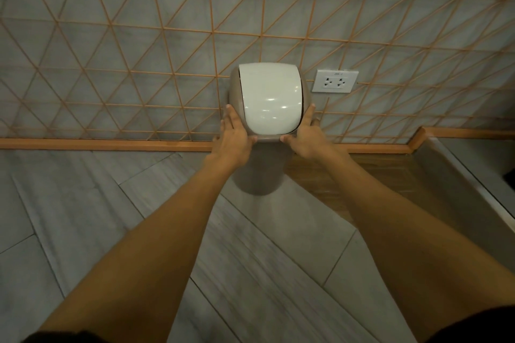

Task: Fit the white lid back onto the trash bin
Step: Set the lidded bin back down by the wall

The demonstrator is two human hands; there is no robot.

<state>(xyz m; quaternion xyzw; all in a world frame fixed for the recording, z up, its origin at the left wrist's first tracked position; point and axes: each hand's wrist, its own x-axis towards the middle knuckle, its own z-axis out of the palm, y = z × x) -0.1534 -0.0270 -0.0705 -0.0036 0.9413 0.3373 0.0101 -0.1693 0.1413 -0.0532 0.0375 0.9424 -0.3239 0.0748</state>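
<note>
Lid (269, 97) sits on the bin (257, 175); left hand (234, 136) and right hand (306, 139) clasp its sides, seemingly seating it.

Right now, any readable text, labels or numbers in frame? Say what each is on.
One marking only: a small dark print at the top of the white wall outlet, right of the trash bin. Too small and blurred to read.
White lid: no text or logo visible.
Bin body: none visible.
Wall tiles and floor: none.
</note>
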